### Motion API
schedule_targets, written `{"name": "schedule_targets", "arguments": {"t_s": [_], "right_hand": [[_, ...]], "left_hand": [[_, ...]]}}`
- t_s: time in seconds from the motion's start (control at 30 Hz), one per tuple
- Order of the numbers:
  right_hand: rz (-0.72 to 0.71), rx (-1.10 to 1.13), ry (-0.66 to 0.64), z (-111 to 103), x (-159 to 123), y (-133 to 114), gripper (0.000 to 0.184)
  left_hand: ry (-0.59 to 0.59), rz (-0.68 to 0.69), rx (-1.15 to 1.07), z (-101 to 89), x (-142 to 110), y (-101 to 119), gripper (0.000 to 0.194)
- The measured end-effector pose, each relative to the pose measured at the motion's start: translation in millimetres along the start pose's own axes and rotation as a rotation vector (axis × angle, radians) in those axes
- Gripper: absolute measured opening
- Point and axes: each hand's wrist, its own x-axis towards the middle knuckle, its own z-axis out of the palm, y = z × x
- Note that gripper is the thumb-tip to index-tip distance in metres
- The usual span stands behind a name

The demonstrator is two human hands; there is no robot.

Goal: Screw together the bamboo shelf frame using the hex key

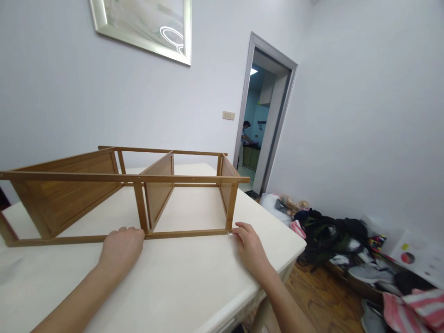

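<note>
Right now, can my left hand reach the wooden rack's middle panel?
Probably yes: your left hand rests on the near rail, close to the middle panel; a narrow upright partly blocks it, but the opening to the right looks free.

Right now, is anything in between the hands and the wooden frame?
Nothing visible stands between the left hand and the wooden frame: that hand is closed over the near lower edge. At the right hand, only the small metal tool it holds comes between; I see nothing else there.
</note>
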Motion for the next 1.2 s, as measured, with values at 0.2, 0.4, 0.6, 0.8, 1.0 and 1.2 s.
{"name": "schedule_targets", "arguments": {"t_s": [0.2, 0.4, 0.6, 0.8, 1.0, 1.2], "right_hand": [[0.077, 0.09, -0.024, 3.7, 2.0, 0.2, 0.026], [0.099, 0.105, -0.049, 2.3, 1.1, -4.6, 0.029], [0.059, 0.162, -0.085, -3.1, -0.5, -11.5, 0.03], [0.002, 0.224, -0.141, -12.5, -0.5, -18.3, 0.031], [-0.119, 0.115, -0.115, -11.2, -2.5, -19.5, 0.032], [-0.21, -0.003, -0.036, -16.1, -6.9, -23.2, 0.028]], "left_hand": [[0.072, 0.197, 0.117, -12.1, -18.2, 60.3, 0.043], [0.124, 0.432, -0.158, 13.5, -13.9, 125.3, 0.033], [0.038, 0.356, -0.569, 32.4, 9.4, 159.1, 0.034], [-0.017, 0.317, -0.625, 38.2, 12.4, 160.8, 0.035], [-0.027, 0.295, -0.616, 33.3, 11.8, 160.2, 0.038], [-0.028, 0.264, -0.616, 27.0, 9.5, 159.6, 0.037]]}}
